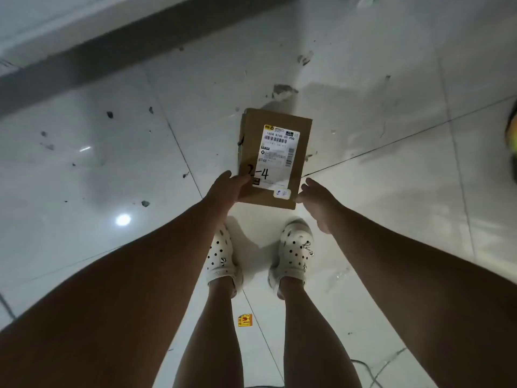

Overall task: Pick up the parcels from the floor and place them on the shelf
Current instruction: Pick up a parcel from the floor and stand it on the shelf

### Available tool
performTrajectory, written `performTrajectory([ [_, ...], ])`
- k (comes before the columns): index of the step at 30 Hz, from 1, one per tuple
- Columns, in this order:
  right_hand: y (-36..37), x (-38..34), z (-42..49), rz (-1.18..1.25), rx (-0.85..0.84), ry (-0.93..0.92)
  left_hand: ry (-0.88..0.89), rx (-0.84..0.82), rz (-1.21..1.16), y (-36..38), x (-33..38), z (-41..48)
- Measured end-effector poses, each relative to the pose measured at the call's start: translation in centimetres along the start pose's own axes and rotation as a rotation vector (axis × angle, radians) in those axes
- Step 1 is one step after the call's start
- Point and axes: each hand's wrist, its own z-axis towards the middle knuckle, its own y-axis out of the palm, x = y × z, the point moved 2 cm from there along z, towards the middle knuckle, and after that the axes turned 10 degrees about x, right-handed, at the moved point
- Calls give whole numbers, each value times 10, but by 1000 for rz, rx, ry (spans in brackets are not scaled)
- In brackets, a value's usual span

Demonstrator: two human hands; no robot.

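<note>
A small brown cardboard parcel (275, 158) with a white shipping label and "2-4" handwritten on it is in the middle of the head view, above the white tiled floor. My left hand (228, 189) grips its near left corner, thumb on the top face. My right hand (317, 201) is at its near right corner with fingers spread, fingertips touching or almost touching the edge. No shelf is in view.
My two feet in white clogs (293, 253) stand on the tiles just below the parcel. A small yellow sticker (245, 320) lies on the floor between my legs. A dark wall base (84, 65) runs across the upper left. A yellow-green object (512, 141) shows at the right edge.
</note>
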Motion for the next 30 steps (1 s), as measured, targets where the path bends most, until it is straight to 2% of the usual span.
performTrajectory([
  [3, -4, 2, 2, 118, 55, -9, -33, -12, -115, -1, 1, -3],
  [7, -4, 2, -21, 358, 43, 42, -41, 23, -188, -12, 10, -27],
  [12, -18, -4, -67, 513, -76, 9, -54, -194, -357, -27, 29, -80],
  [17, -52, -29, -125, 470, -108, 3, -88, -290, -354, -51, 58, -138],
  [23, -93, -69, -214, 383, -220, -5, 35, -279, -355, -103, 109, -217],
  [30, -129, -129, -354, 369, -260, -261, 291, -300, -466, -170, 159, -343],
])
